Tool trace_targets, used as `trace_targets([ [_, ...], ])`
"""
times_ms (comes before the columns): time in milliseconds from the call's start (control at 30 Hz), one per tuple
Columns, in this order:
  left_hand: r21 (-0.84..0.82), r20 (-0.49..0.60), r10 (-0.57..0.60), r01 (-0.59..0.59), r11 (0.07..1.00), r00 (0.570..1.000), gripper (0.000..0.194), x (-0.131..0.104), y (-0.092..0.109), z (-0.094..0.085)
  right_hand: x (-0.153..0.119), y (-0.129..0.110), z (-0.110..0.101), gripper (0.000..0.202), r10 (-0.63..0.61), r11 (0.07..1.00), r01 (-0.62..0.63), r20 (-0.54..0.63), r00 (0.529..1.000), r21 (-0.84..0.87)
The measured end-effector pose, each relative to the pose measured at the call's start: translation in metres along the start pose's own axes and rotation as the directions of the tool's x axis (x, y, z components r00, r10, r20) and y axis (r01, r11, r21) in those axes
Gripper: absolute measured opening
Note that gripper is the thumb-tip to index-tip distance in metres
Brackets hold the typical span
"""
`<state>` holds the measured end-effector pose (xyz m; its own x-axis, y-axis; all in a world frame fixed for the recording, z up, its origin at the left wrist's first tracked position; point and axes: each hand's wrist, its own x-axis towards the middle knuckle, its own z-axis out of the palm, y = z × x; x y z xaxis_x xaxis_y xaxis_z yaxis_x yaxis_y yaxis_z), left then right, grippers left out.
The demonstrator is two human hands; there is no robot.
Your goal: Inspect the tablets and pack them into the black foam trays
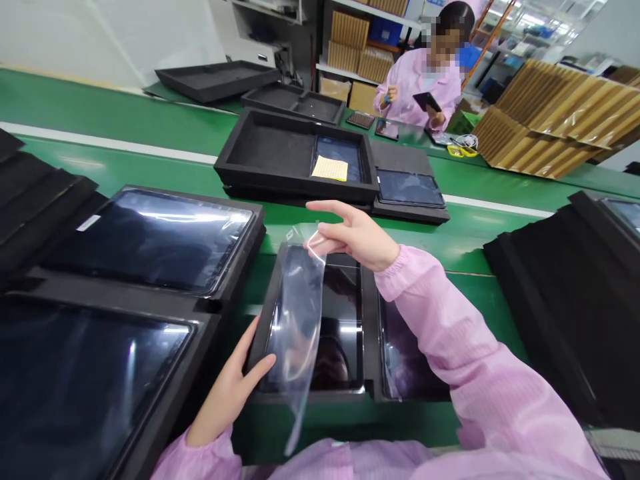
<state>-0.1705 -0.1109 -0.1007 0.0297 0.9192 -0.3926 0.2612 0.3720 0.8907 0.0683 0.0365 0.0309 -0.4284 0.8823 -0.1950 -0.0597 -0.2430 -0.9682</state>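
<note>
Pinched in my right hand (357,235) is a clear plastic film (299,313), held by its top corner with the index finger stretched out. The film hangs curled over the left part of a glossy black tablet screen (345,313), its tail reaching past the near edge. That screen lies in a black foam tray (370,333). My left hand (233,383) grips the tray's left side, thumb on top and fingers along the outside. Beside it, partly under my right sleeve, a second screen (405,353) sits in the tray.
More screens (165,233) lie in foam trays at left. Beyond my hands, a foam tray (295,190) holds a screen and a yellow sheet (330,168). Stacked black foam (560,300) stands at right. Across the green bench, a co-worker (423,80) holds a dark device near cardboard dividers (565,120).
</note>
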Motion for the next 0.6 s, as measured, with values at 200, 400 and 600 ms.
trace_targets([
  [200,-0.005,0.025,0.044,-0.043,0.999,0.999,0.088,0.001,-0.009,-0.005,0.011,0.020,-0.011,0.033,0.266,0.960,-0.229,-0.270,0.925,0.162],
  [400,0.052,-0.025,0.071,-0.069,0.996,0.997,0.078,-0.001,-0.008,-0.008,-0.020,0.025,-0.035,0.039,0.291,0.955,-0.257,-0.302,0.908,0.146],
  [600,0.347,-0.214,0.219,-0.135,0.928,0.952,0.073,-0.013,0.001,0.005,-0.081,0.032,-0.093,0.050,-0.016,0.972,-0.116,-0.549,0.836,-0.206],
])
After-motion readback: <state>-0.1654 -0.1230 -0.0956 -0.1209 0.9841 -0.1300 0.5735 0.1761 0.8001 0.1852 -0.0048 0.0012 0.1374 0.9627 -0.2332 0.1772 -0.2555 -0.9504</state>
